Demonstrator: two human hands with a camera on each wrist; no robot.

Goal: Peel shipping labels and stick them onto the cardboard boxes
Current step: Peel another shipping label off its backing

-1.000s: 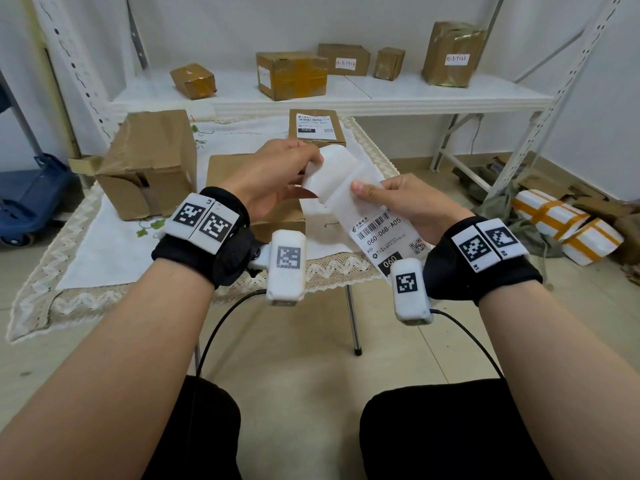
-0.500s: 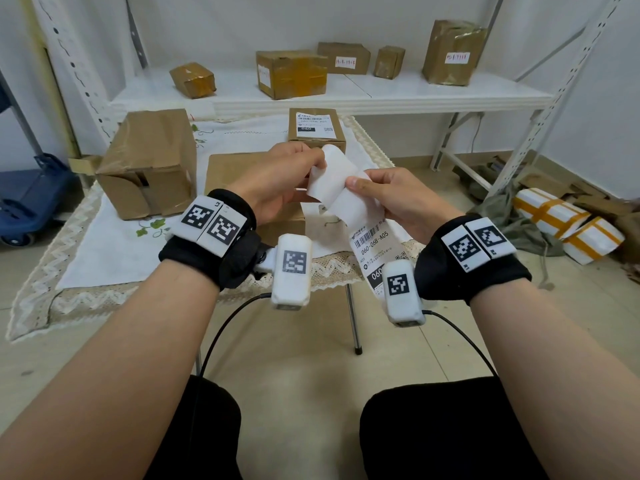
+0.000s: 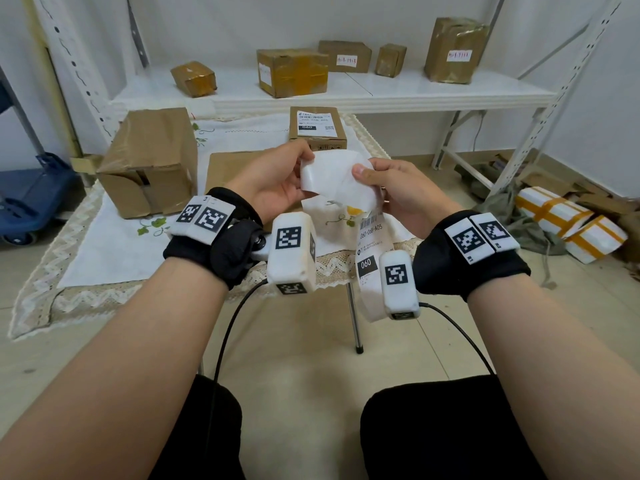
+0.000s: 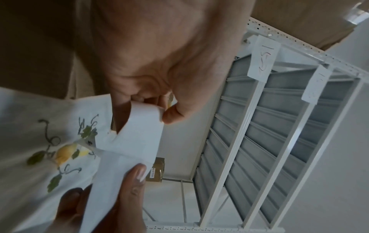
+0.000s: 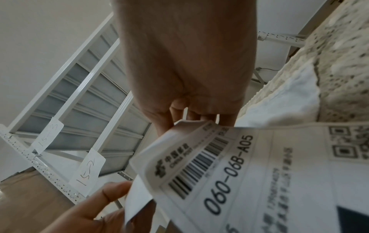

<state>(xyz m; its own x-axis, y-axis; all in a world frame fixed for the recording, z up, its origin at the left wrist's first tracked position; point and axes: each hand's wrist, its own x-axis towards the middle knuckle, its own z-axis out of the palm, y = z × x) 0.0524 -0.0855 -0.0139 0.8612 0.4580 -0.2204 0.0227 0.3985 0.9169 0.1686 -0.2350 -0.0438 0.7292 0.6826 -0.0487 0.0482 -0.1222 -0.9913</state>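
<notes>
Both hands hold a strip of white shipping labels (image 3: 337, 180) in front of me, above the table's near edge. My left hand (image 3: 277, 178) pinches the blank upper end (image 4: 143, 126) between thumb and fingers. My right hand (image 3: 384, 188) pinches the strip lower down; below it the printed label (image 3: 370, 251) marked 060-06B-A05 (image 5: 229, 170) hangs toward the floor. A flat unlabelled cardboard box (image 3: 228, 164) lies on the table just behind my hands. A small box bearing a stuck label (image 3: 317, 128) stands behind that one.
A large dented cardboard box (image 3: 152, 161) stands at the table's left. The white embroidered cloth (image 3: 114, 251) covers the table. A white shelf (image 3: 381, 88) behind carries several boxes. Wrapped parcels (image 3: 568, 220) lie on the floor at right, a blue cart (image 3: 31, 192) at left.
The strip has been drawn up and folded between my hands, and both hands have come closer together and nearer to me. The printed label now hangs lower, beside my right wrist.
</notes>
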